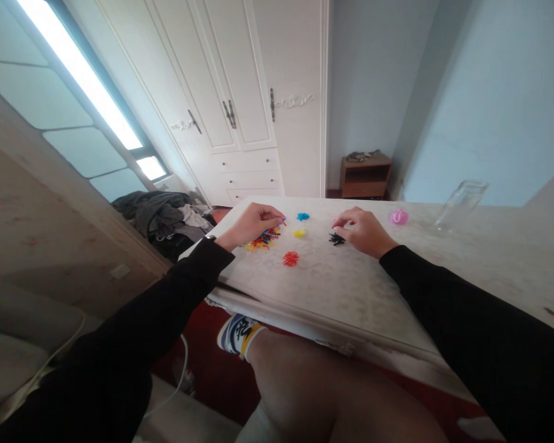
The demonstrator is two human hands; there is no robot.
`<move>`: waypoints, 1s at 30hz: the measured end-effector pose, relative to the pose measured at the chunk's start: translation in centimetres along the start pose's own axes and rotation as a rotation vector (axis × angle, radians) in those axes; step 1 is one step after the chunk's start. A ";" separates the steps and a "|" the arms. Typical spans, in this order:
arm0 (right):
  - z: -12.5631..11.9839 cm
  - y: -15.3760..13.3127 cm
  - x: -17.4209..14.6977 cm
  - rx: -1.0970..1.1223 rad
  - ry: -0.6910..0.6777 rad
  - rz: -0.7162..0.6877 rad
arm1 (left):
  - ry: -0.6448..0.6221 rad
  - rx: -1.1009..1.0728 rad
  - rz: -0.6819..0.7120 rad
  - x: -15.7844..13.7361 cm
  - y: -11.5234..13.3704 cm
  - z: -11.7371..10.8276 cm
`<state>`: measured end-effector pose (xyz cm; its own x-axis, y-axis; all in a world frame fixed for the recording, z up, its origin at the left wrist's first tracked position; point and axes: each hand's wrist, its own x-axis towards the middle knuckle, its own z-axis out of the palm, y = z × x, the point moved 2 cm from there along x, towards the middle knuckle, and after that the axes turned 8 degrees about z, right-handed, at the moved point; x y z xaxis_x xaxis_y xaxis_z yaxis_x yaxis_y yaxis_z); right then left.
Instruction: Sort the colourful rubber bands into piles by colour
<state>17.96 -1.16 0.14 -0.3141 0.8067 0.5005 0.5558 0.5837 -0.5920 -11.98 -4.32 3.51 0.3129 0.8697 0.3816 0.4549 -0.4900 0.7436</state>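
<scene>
My left hand (pixel 257 225) is closed in a pinch on small red and blue pieces that look like rubber bands. Below its fingers lies a mixed heap of coloured rubber bands (pixel 268 237). My right hand (pixel 362 229) is also pinched closed, just above a small black pile (pixel 337 239); what it holds, if anything, I cannot make out. A speck of pink shows by its fingertips. Between my hands lie a blue pile (pixel 303 216), a yellow pile (pixel 299 232) and, nearer me, a red pile (pixel 290 258) of bands.
Right of my right hand sits a pink bundle (pixel 399 216), and past it a clear glass jar (pixel 461 206). Everything rests on a pale table (pixel 323 295). Beyond are a white wardrobe (pixel 240 80), a wooden nightstand (pixel 366 177) and heaped clothes (pixel 152 215).
</scene>
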 end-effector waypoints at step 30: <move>-0.1 -2.2 0.7 -0.051 0.161 0.011 | -0.011 -0.432 0.219 9.2 -2.3 7.2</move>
<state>16.59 -1.89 1.84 -0.1830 0.7855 0.5912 0.5982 0.5662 -0.5670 -4.18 4.39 1.33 0.3722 0.7469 0.5510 -0.0100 -0.5904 0.8071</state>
